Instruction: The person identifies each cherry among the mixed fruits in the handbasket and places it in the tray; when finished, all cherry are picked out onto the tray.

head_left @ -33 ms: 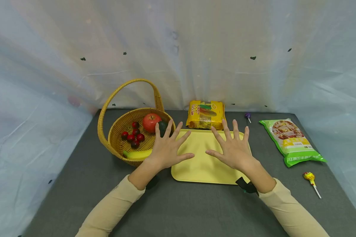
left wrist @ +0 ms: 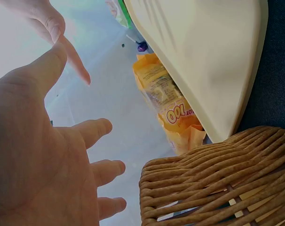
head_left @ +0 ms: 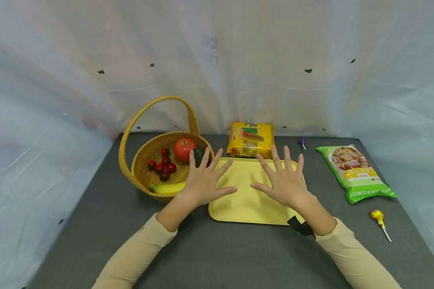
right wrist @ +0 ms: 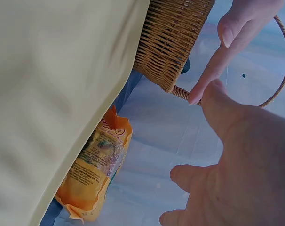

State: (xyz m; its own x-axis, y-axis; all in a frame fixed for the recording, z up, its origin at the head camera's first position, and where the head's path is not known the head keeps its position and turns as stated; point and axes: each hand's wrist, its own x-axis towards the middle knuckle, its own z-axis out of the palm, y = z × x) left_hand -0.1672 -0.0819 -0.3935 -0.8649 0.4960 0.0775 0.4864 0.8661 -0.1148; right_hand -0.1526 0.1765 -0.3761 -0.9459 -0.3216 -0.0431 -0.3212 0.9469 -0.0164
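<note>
1. Nothing has been moved since the earlier frame; both hands and every object are seen in the same places.
2. The left hand (head_left: 201, 182) is held flat with its fingers spread and straight, and nothing is gripped by it. It is placed over the left edge of the yellow tray (head_left: 244, 200), just beside the wicker basket (head_left: 130, 168).
3. The right hand (head_left: 283, 182) is likewise spread wide over the right part of the tray, with nothing held. Whether either palm is touching the tray cannot be told.
4. The tray is laid on the grey table (head_left: 220, 257), between the basket and a green packet (head_left: 354, 172).
5. An apple (head_left: 183, 148), small red fruits (head_left: 162, 164), a dark green fruit (head_left: 199, 154) and a banana (head_left: 168, 187) are kept in the basket.
6. A yellow snack packet (head_left: 251, 139) is set just behind the tray, a purple lollipop (head_left: 302, 141) lies near it, and a yellow lollipop (head_left: 377, 216) is found near the table's right edge.
</note>
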